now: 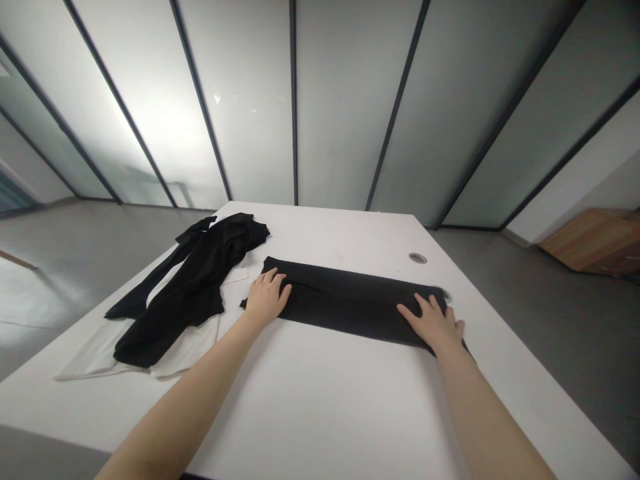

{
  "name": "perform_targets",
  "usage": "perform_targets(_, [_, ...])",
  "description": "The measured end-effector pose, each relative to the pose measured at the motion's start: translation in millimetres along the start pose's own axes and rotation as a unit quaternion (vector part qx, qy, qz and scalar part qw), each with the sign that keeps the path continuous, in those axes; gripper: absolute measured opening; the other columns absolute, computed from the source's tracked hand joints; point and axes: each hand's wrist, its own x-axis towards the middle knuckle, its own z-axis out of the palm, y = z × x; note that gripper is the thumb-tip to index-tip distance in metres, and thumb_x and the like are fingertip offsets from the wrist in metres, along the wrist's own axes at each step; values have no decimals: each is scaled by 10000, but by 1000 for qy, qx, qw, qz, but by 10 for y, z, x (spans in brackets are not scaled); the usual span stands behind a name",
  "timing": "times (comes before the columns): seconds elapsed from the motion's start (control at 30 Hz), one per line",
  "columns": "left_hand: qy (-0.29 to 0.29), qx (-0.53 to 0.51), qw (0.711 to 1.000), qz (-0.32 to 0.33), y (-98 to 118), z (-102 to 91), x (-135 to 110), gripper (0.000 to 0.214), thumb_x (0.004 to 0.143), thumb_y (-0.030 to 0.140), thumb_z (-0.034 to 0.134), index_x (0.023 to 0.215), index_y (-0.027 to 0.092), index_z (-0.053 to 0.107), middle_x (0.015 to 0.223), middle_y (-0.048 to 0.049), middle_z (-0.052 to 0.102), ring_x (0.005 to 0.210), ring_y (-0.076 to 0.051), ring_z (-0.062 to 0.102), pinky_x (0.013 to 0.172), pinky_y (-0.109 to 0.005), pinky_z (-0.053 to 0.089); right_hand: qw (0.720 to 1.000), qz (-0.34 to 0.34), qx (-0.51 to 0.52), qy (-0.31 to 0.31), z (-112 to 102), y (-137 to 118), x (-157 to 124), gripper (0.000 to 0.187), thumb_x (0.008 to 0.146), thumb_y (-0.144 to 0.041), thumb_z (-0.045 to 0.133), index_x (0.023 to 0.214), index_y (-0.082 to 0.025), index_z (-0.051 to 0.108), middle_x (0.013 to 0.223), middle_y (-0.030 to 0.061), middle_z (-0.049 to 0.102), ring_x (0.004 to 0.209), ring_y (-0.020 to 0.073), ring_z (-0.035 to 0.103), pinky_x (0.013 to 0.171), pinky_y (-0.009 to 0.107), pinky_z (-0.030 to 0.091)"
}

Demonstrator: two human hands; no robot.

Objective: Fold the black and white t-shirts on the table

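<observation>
A black garment (345, 301), folded into a long flat strip, lies crosswise on the white table. On its left end rests my left hand (267, 298), fingers spread and palm down. My right hand (436, 323) lies on the strip's right end, also with fingers spread and flat. Under and around my hands the cloth looks mostly smooth, with a slight crease near the left. What kind of garment it is cannot be made out.
Left of the strip, a crumpled black garment (185, 287) lies over a white garment (97, 350). The white table (320, 400) has a round cable hole (417, 258) at its right side. Frosted glass panels (350, 100) stand beyond; a wooden cabinet (595, 240) is at right.
</observation>
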Motion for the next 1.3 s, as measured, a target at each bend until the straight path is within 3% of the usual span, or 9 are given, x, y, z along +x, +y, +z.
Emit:
perform_targets(0.13, [-21, 4, 1000, -10, 175, -8, -73, 435, 1062, 505, 460, 1307, 232, 693, 1400, -165, 640, 1261, -377, 577, 1061, -526, 465, 998, 59, 8, 13, -18, 30, -3, 899, 912, -847, 368, 1585, -273, 530, 1736, 162, 328, 1529, 600, 252, 1156, 817, 199])
perform_targets(0.23, [-42, 30, 998, -44, 236, 73, -146, 523, 1052, 564, 453, 1383, 213, 654, 1441, -210, 617, 1304, -424, 557, 1071, -578, 447, 999, 43, 2, 16, -5, 40, -20, 863, 931, -811, 384, 1593, -273, 512, 1727, 178, 335, 1540, 608, 216, 1152, 831, 179])
perform_targets(0.43, [-59, 54, 994, -79, 86, 188, -107, 627, 1064, 576, 401, 1528, 185, 556, 1639, -259, 446, 1511, -512, 373, 1159, -706, 324, 996, -81, -34, 6, -19, -33, -89, 805, 913, -739, 557, 1596, -318, 492, 1720, 138, 358, 1557, 582, 217, 1180, 775, 259])
perform_targets(0.63, [-48, 71, 986, -141, -240, 157, 27, 607, 1066, 547, 405, 1528, 182, 551, 1639, -272, 436, 1543, -497, 334, 1154, -719, 335, 967, -233, -9, -99, -72, -180, -209, 646, 934, -525, 673, 1536, -319, 561, 1731, 93, 362, 1593, 439, 286, 1255, 615, 296])
perform_targets(0.8, [-31, 79, 981, -175, -361, 96, 51, 605, 1071, 502, 391, 1484, 96, 566, 1613, -323, 433, 1517, -493, 364, 1150, -709, 344, 949, -277, 3, -147, -219, -203, -290, 594, 882, -498, 736, 1446, -337, 646, 1703, 65, 419, 1551, 402, 386, 1240, 561, 350])
perform_targets(0.97, [20, 72, 987, -139, -99, 9, 7, 495, 1058, 483, 449, 1374, 153, 639, 1569, -256, 501, 1443, -452, 440, 1131, -626, 397, 956, -256, 1, -145, -226, -207, -323, 558, 911, -498, 701, 1439, -325, 650, 1694, 66, 435, 1536, 384, 409, 1232, 540, 367])
perform_targets(1.17, [-46, 25, 998, -32, 502, -8, -155, 488, 1063, 549, 456, 1403, 246, 632, 1446, -163, 583, 1247, -365, 550, 997, -508, 479, 958, -257, -2, -129, -101, -246, -323, 607, 949, -528, 644, 1504, -286, 588, 1724, 85, 377, 1578, 422, 328, 1258, 559, 316])
perform_targets(1.3, [-66, 37, 997, 10, 662, 76, -245, 523, 1073, 557, 440, 1485, 273, 592, 1468, -150, 590, 1266, -346, 560, 1025, -499, 466, 960, -250, 5, -130, -90, -305, -358, 618, 973, -520, 606, 1541, -281, 547, 1748, 93, 325, 1609, 428, 249, 1275, 591, 258])
